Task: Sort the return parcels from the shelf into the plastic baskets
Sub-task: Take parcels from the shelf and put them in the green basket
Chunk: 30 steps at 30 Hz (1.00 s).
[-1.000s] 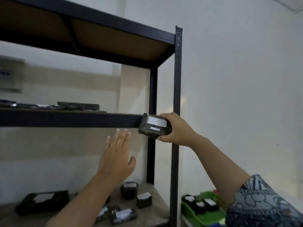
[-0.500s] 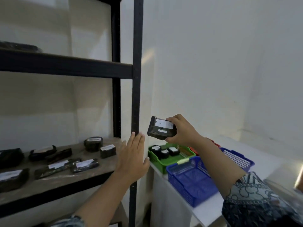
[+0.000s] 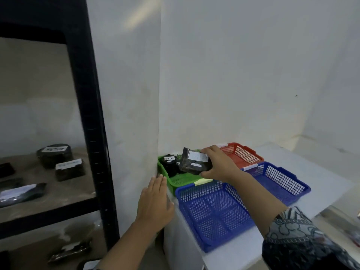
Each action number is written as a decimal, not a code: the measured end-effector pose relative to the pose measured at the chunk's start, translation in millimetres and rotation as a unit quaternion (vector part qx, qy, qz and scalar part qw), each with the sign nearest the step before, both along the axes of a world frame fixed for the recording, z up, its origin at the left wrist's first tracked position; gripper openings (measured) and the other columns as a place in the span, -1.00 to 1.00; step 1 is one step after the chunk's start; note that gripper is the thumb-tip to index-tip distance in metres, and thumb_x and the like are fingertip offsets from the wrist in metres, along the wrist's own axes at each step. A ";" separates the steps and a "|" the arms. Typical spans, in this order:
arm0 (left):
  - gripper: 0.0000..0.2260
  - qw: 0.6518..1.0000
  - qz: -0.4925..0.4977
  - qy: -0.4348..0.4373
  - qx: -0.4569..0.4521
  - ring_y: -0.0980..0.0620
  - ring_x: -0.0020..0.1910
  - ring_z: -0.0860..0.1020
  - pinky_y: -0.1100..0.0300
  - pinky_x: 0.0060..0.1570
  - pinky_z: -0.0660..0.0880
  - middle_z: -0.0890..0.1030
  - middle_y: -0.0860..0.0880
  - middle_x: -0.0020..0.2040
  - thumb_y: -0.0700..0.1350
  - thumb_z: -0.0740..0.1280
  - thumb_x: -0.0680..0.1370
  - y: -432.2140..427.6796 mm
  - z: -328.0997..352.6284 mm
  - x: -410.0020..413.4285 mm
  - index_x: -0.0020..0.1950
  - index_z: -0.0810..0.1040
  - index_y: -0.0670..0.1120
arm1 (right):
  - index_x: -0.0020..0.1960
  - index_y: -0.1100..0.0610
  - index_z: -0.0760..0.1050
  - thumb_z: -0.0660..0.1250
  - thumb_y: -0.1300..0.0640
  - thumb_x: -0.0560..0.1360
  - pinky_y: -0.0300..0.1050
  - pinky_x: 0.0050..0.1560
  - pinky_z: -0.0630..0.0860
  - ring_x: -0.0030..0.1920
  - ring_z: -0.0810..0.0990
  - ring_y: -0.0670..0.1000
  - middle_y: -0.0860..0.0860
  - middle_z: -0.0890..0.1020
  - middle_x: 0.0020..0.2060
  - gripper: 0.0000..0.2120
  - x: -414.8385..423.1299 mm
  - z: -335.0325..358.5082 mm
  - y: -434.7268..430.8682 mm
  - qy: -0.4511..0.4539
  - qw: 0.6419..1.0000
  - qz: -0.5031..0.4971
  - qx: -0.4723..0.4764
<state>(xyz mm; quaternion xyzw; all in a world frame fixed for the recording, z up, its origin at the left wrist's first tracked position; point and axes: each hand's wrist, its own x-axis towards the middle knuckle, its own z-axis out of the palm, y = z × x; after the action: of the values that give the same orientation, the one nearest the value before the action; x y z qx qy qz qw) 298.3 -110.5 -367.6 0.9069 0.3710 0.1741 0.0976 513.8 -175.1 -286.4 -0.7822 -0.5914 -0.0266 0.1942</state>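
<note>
My right hand [image 3: 220,164] grips a black wrapped parcel [image 3: 192,162] with a white label, held just over the green basket [image 3: 180,181]. Inside that basket sits a black parcel [image 3: 169,165] labelled RETURN. My left hand [image 3: 154,203] hovers flat with straight fingers beside the white table's left edge, holding nothing. Near me stands a blue basket [image 3: 212,213], with a second blue basket [image 3: 278,182] to its right and a red basket [image 3: 241,154] behind.
The black metal shelf [image 3: 88,114] stands at the left, its upright post close to my left hand. Several black labelled parcels [image 3: 62,162] lie on its wooden boards, more on the board below. The baskets sit on a white table [image 3: 321,172] against the white wall.
My view has swung right and down from the shelf to the baskets. My right hand has carried the parcel down over the green basket. My left hand has followed, still flat.
</note>
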 end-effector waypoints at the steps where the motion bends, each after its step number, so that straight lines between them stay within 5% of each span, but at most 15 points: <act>1: -0.34 1.000 0.008 0.003 -0.008 -0.03 0.52 -0.12 0.07 0.48 -0.02 -0.08 -0.04 0.56 0.04 0.15 0.57 2.0 -6.7 10.3 0.54 -0.11 -0.12 | 0.41 0.08 0.31 0.49 0.01 0.30 -0.12 0.14 0.47 0.18 0.44 0.02 0.02 0.39 0.21 -0.26 12.7 -8.0 5.6 0.005 1.000 0.002 -0.011; 10: -0.36 0.994 0.064 -0.007 -0.087 0.00 0.52 -0.09 0.12 0.46 -0.04 -0.06 -0.03 0.56 0.06 0.14 0.59 43.6 -68.5 84.6 0.54 -0.10 -0.11 | 0.44 0.09 0.27 0.47 -0.02 0.31 0.00 0.17 0.49 0.20 0.43 0.04 0.02 0.37 0.23 -0.24 93.9 -83.0 71.7 0.042 0.994 0.016 -0.095; 18: -0.35 0.977 0.113 -0.050 -0.175 0.01 0.52 -0.01 0.14 0.46 0.07 0.00 -0.02 0.55 0.08 0.18 0.58 104.4 -123.1 141.6 0.54 -0.06 -0.11 | 0.46 0.08 0.24 0.47 -0.01 0.35 -0.11 0.13 0.45 0.22 0.42 0.04 0.01 0.33 0.28 -0.24 136.7 -142.9 150.6 0.067 0.989 0.030 -0.127; 25: -0.33 0.959 0.159 -0.089 -0.215 0.03 0.51 0.04 0.23 0.41 0.07 -0.03 -0.02 0.55 0.06 0.20 0.58 136.6 -158.0 169.6 0.54 -0.07 -0.12 | 0.46 0.08 0.24 0.43 -0.06 0.38 0.04 0.19 0.47 0.28 0.38 0.08 0.02 0.34 0.29 -0.27 154.1 -197.9 211.8 0.034 0.977 0.088 -0.191; 30: -0.35 0.951 0.172 -0.127 -0.226 0.08 0.50 0.04 0.37 0.32 -0.04 -0.04 0.04 0.55 0.03 0.21 0.58 134.0 -173.0 173.7 0.55 -0.06 -0.06 | 0.49 -0.01 0.16 0.41 -0.12 0.40 0.05 0.30 0.33 0.37 0.27 0.11 0.01 0.30 0.40 -0.24 159.7 -225.1 238.3 -0.075 0.954 0.138 -0.255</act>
<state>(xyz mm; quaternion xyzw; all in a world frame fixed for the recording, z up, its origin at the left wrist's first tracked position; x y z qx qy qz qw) 472.0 23.5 -540.6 0.7543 0.5353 0.2135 0.3146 673.5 63.2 -511.5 -0.7125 -0.6933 0.0931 -0.0551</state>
